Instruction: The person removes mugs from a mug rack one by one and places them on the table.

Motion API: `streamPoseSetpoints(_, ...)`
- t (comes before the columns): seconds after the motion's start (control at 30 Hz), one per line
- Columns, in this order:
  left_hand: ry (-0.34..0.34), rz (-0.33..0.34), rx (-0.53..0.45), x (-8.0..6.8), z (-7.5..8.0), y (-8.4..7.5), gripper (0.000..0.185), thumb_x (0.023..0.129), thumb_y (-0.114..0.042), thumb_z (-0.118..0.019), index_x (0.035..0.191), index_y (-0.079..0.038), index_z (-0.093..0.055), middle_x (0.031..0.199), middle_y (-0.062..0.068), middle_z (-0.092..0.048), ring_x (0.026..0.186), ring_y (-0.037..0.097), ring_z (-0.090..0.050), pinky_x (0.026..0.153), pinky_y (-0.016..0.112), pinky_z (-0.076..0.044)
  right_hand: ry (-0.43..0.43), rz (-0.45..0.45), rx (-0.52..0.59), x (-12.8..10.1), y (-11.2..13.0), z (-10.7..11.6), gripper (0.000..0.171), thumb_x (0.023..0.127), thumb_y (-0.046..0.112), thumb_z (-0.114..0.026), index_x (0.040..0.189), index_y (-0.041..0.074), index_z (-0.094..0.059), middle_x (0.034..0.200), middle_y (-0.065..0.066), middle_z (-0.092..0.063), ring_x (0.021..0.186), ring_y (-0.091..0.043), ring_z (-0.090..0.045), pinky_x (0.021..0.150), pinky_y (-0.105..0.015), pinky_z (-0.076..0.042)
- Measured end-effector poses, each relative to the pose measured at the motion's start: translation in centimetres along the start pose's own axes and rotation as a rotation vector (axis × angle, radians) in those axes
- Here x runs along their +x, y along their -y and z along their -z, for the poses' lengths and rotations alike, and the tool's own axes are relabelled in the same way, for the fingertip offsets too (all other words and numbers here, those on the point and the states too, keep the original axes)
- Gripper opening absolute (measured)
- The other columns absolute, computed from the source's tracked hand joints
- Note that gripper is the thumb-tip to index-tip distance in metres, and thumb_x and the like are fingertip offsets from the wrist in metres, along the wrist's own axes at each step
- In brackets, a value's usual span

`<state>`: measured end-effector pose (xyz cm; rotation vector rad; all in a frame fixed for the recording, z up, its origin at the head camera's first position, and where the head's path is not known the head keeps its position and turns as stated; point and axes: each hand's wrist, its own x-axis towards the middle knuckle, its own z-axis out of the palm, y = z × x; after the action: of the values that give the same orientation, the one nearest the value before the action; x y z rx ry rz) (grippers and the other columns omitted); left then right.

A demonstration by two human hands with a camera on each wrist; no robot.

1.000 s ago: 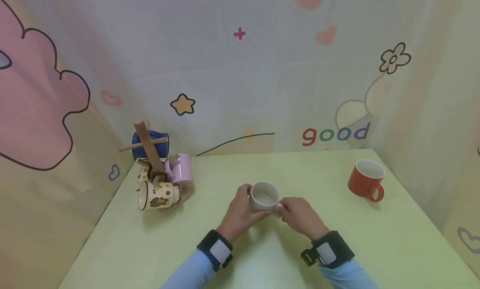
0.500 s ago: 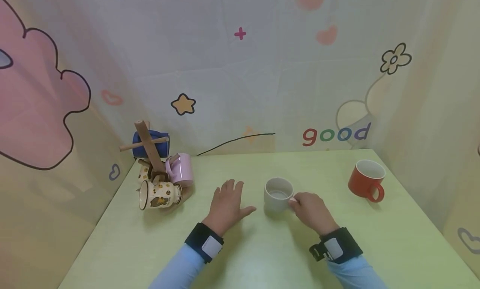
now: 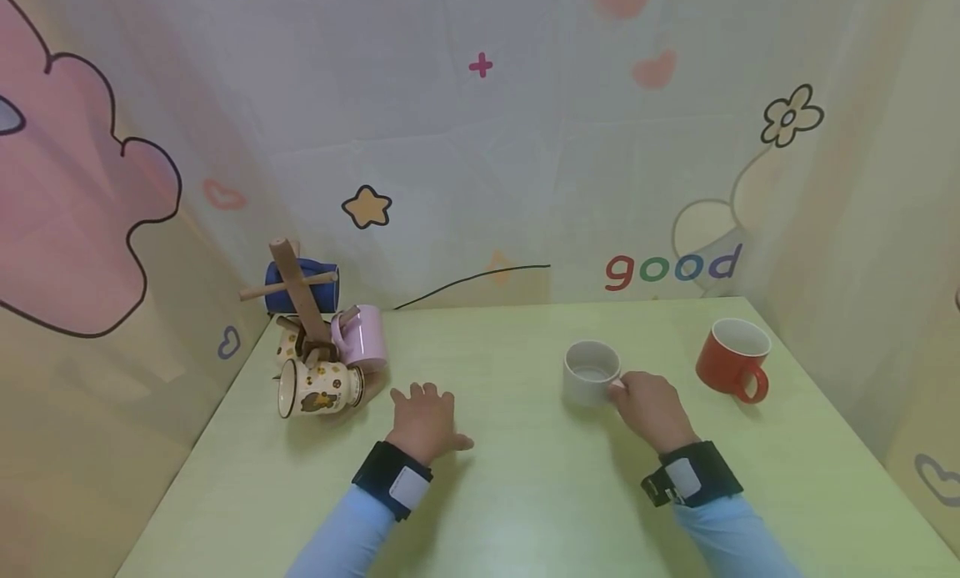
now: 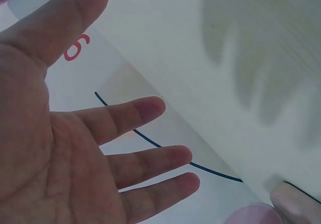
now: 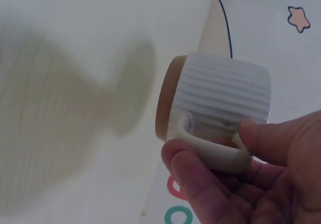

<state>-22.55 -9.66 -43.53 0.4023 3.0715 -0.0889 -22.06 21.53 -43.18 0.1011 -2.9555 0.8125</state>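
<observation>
Head view: a person's right hand (image 3: 651, 407) holds a white cylindrical mug (image 3: 591, 376), apparently ceramic, by its handle, fingers clamped on it, above the pale green table (image 3: 517, 511). The mug is upright, its mouth upward; its inner floor shows, with nothing visible in it. The left hand (image 3: 422, 426) is unoccupied, its fingers apart. On a brown wooden mug rack (image 3: 300, 294) hang a glossy blue mug (image 3: 325, 298), a lilac cylindrical mug (image 3: 366, 338), a cream mug with a bear print (image 3: 321, 390) and, largely hidden, a second cream patterned mug (image 3: 287, 345). A red mug with a white interior (image 3: 731, 357) stands upright on the table, nothing seen inside. Judged by this arrangement, four mugs are placed on the rack, while the white and red ones remain off it.

Left wrist view: the palm faces the camera, fingers spread, touching nothing. A lilac curve at the lower edge is probably the hanging lilac mug.

Right wrist view: thumb and fingers pinch the white mug's handle. Its ribbed wall and tan base show; the base appears clear of the tabletop, its shadow lying apart.
</observation>
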Motion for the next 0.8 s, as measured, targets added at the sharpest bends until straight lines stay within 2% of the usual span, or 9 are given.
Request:
streamPoseSetpoints(0.27,-0.015,0.006,-0.025,0.2,-0.7,0.4,0.067,0.074,-0.058,-0.079,0.112,-0.005,-0.067,0.110,0.021,-0.062,0.106,0.041,-0.056,0.092,0.065,-0.040,-0.005,-0.117,-0.018,1.0,-2.4,1.8,0.027,0.098,0.016,-0.050,0.080,-0.002,-0.059,0.066,-0.009,-0.050,0.063,-0.025,-0.049,0.057,-0.034,-0.036)
streamPoseSetpoints(0.53,-0.019,0.013,-0.043,-0.1,-1.1,0.5,0.066,0.076,-0.057,-0.078,0.114,-0.005,-0.067,0.109,0.021,-0.063,0.105,0.040,-0.057,0.092,0.065,-0.040,-0.095,-0.193,-0.054,1.7,-6.3,2.7,0.035,0.099,0.019,-0.047,0.076,-0.005,-0.057,0.065,-0.014,-0.051,0.064,-0.033,-0.051,0.056,-0.037,-0.037)
streamPoseSetpoints(0.8,-0.023,0.023,-0.058,-0.3,-1.1,0.5,0.065,0.076,-0.056,-0.079,0.112,-0.004,-0.067,0.109,0.021,-0.063,0.106,0.041,-0.057,0.094,0.065,-0.039,-0.094,-0.311,-0.023,2.2,-8.2,3.0,0.037,0.100,0.022,-0.044,0.088,-0.009,-0.061,0.072,-0.020,-0.057,0.070,-0.039,-0.055,0.059,-0.043,-0.042)
